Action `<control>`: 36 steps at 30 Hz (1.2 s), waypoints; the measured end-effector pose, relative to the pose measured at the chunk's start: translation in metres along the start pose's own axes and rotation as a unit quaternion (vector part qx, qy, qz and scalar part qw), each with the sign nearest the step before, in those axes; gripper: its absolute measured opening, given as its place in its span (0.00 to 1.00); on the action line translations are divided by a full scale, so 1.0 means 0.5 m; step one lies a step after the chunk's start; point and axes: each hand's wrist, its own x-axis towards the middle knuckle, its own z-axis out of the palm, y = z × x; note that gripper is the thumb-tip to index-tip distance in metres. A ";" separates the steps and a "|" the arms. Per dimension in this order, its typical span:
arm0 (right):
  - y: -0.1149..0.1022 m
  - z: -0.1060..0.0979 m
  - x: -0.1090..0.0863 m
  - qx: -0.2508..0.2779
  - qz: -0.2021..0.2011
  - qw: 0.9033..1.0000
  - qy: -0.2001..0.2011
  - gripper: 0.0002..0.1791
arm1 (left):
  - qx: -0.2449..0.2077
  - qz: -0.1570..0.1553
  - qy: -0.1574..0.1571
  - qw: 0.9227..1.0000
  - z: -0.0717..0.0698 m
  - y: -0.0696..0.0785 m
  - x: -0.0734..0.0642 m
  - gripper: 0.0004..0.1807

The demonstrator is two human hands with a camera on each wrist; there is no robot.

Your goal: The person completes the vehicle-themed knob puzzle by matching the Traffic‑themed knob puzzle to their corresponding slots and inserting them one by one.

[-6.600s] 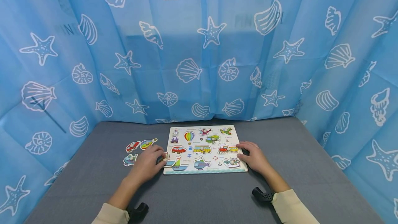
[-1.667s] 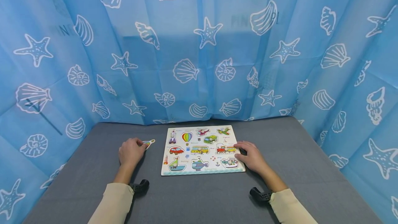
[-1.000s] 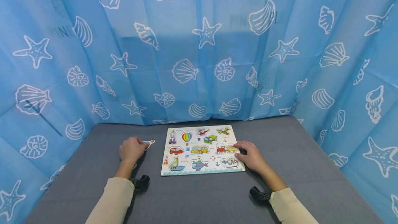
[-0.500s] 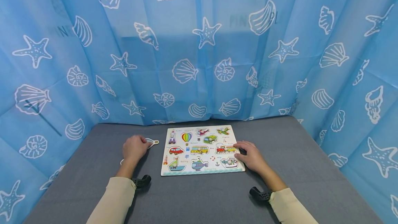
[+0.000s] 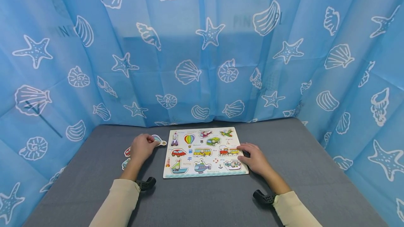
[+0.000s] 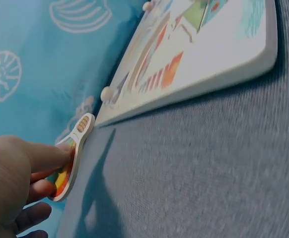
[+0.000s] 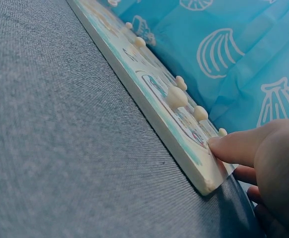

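My left hand (image 5: 142,148) pinches a hot-air balloon puzzle piece (image 6: 75,161) between thumb and fingers. The piece is tilted, its basket end pointing at the left edge of the white puzzle board (image 5: 222,173), and its shadow falls on the cloth in the left wrist view. At the board's right edge my right hand (image 5: 257,158) grips it, thumb (image 7: 224,148) on top near the corner, the other fingers by the side and partly hidden. A sailboat (image 5: 179,168) lies at the board's lower left. The board's balloon picture (image 5: 189,138) is uncovered.
Left of my left forearm lie a red piece (image 5: 127,152) and a bluish-green piece (image 5: 125,164), both partly covered by the arm. Pale knobs (image 7: 177,97) stand up from the board. A blue shell-print curtain (image 5: 208,80) hangs behind the grey cloth-covered table (image 5: 202,202).
My left hand has let go of the sailboat piece on the board, reached left, taken hold of the balloon piece and moved it rightward. My right hand has kept its place.
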 end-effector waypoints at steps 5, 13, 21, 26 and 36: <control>0.000 0.000 -0.001 0.004 -0.005 1.000 0.004 0.19 | -0.016 0.022 0.010 1.000 0.006 0.017 -0.002 0.12; 0.001 0.001 -0.001 0.004 -0.006 1.000 0.006 0.19 | -0.023 0.074 -0.002 0.997 0.023 0.048 -0.005 0.10; 0.003 0.000 -0.002 0.005 -0.011 1.000 0.007 0.19 | -0.022 0.101 -0.009 0.995 0.041 0.077 -0.014 0.09; 0.003 -0.002 -0.001 0.000 -0.017 1.000 0.006 0.18 | -0.026 0.107 -0.016 0.994 0.053 0.092 -0.019 0.09; 0.002 -0.001 -0.003 0.000 -0.009 1.000 0.005 0.19 | -0.001 0.147 -0.001 0.989 0.073 0.130 -0.019 0.08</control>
